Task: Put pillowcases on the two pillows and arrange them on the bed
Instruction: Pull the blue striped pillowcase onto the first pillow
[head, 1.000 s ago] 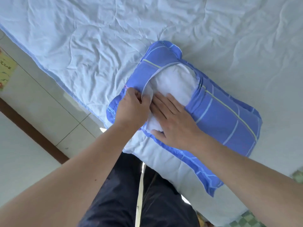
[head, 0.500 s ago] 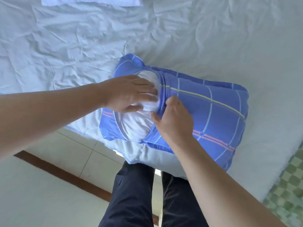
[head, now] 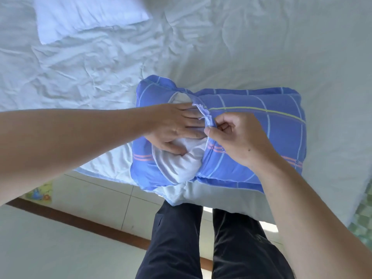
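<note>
While L hand [head: 177, 127] presses soft pillow [head: 181, 164] | R hand [head: 237, 137] pinches checked pillowcase [head: 261, 125] edge

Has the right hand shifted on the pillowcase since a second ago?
Yes. The right hand has left the white pillow in the opening and moved onto the pillowcase, now pinching its opening edge beside the yellow stripe.

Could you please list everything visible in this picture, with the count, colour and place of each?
Blue checked fabric pillowcase: one, blue with pale lines, on the bed's near edge, partly over a pillow.
White soft pillow inside it: one, white, bulging from the opening.
Bare white pillow: one, white, top left on the bed.
Pale blue wrinkled bedsheet: one, covering the bed.
Tiled floor: pale, below the bed.
Dark trousers: one pair, bottom centre.
Left hand: pressing the pillow flat.
Right hand: fingers pinching the pillowcase's opening edge.
</note>
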